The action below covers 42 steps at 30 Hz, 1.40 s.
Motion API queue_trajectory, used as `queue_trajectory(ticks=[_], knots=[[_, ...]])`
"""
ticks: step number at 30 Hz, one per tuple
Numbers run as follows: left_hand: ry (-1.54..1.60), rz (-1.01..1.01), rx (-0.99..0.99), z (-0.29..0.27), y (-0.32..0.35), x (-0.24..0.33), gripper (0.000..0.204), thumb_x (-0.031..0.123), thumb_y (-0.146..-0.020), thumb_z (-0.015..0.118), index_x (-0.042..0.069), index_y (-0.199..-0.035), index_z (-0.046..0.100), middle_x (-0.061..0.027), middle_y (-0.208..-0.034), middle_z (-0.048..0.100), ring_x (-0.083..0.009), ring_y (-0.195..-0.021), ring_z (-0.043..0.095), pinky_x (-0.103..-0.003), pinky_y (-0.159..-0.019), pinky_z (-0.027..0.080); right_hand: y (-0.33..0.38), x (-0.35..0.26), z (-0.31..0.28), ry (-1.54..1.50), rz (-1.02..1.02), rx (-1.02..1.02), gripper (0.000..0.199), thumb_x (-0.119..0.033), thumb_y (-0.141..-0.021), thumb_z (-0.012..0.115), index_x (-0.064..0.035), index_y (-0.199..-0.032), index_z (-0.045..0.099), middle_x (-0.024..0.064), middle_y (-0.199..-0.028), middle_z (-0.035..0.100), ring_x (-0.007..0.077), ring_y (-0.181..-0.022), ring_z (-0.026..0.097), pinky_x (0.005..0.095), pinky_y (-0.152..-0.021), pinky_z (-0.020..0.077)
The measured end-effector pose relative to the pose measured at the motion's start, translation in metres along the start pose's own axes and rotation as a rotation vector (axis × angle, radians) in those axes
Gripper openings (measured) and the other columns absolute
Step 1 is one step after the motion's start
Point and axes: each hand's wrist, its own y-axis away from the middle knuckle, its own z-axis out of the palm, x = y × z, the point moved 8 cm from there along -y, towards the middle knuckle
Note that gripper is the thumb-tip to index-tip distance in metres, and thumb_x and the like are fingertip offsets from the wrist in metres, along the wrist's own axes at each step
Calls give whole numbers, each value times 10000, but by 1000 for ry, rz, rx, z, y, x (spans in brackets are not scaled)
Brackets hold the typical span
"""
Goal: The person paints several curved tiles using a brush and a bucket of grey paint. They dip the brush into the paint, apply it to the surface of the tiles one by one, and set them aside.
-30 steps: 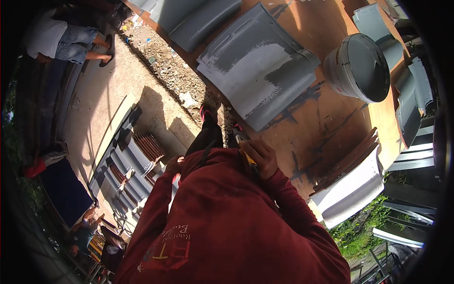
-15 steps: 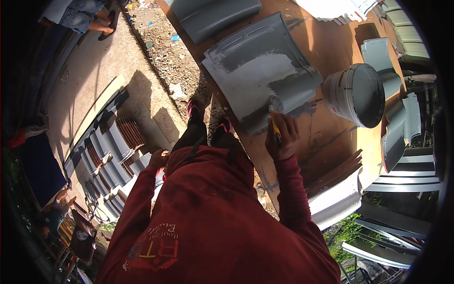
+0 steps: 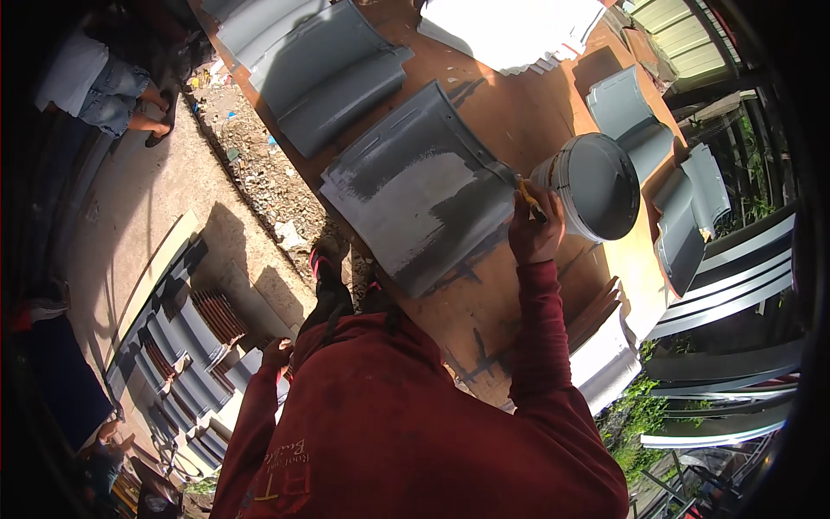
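Note:
My right hand (image 3: 538,235) is closed round a paintbrush (image 3: 529,197) with a yellow and black handle. The brush is at the right edge of a curved roof tile (image 3: 402,195), close beside the paint bucket (image 3: 564,195). Grey paint covers the tile's far and right parts, while a paler patch shows in its middle and along its left side. Grey paint fills the bucket. Down by my left hip hangs my left hand (image 3: 277,355), too small and shaded to read its fingers.
More grey tiles lie on the brown board (image 3: 510,104), including a tile (image 3: 333,78) at the far left and a tile (image 3: 624,108) at the right. Stacked tiles (image 3: 186,333) stand on the ground left. A person (image 3: 112,86) stands far left. Metal strips (image 3: 735,285) lie right.
My right hand has carried the brush from the tile's near part rightward to its edge by the bucket. The view has shifted, so the board and tiles appear further left.

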Motion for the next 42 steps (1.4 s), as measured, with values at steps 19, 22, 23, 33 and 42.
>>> queue_trajectory(ticks=[19,22,23,33,42], knots=[[-244,88,1,-12,-74,12,382,308,-883,673,119,-1215,678,-166,-1155,718,-327,-1118,674,-403,-971,528,80,-132,92,-574,230,-685,160,-118,-861,746,4,-947,690,159,-839,695,298,-689,688,380,-632,539],[-189,70,-3,-14,-89,11,399,316,-874,678,116,-1220,675,-160,-1151,720,-310,-1116,676,-396,-967,526,62,-76,100,-436,187,-633,146,-110,-859,732,-4,-951,691,169,-819,687,295,-665,678,376,-603,519],[-166,70,1,-18,-94,14,402,321,-873,679,114,-1218,676,-158,-1150,721,-305,-1114,678,-394,-963,527,52,-64,95,-378,222,-609,140,-111,-864,725,-3,-944,688,168,-803,678,304,-645,666,380,-591,512],[-49,16,-10,13,-110,-95,407,297,-870,677,87,-1218,672,-168,-1162,712,-318,-1124,668,-390,-970,521,119,-196,100,-207,-417,-755,264,-98,-667,700,-73,-914,611,81,-908,606,285,-812,635,416,-683,552],[-23,3,-22,12,-96,-126,351,182,-913,684,17,-1216,622,-93,-990,712,-158,-849,657,-306,-760,522,78,-191,122,-450,-136,-698,206,-68,-798,744,-62,-994,683,105,-950,701,326,-923,663,412,-771,549]])
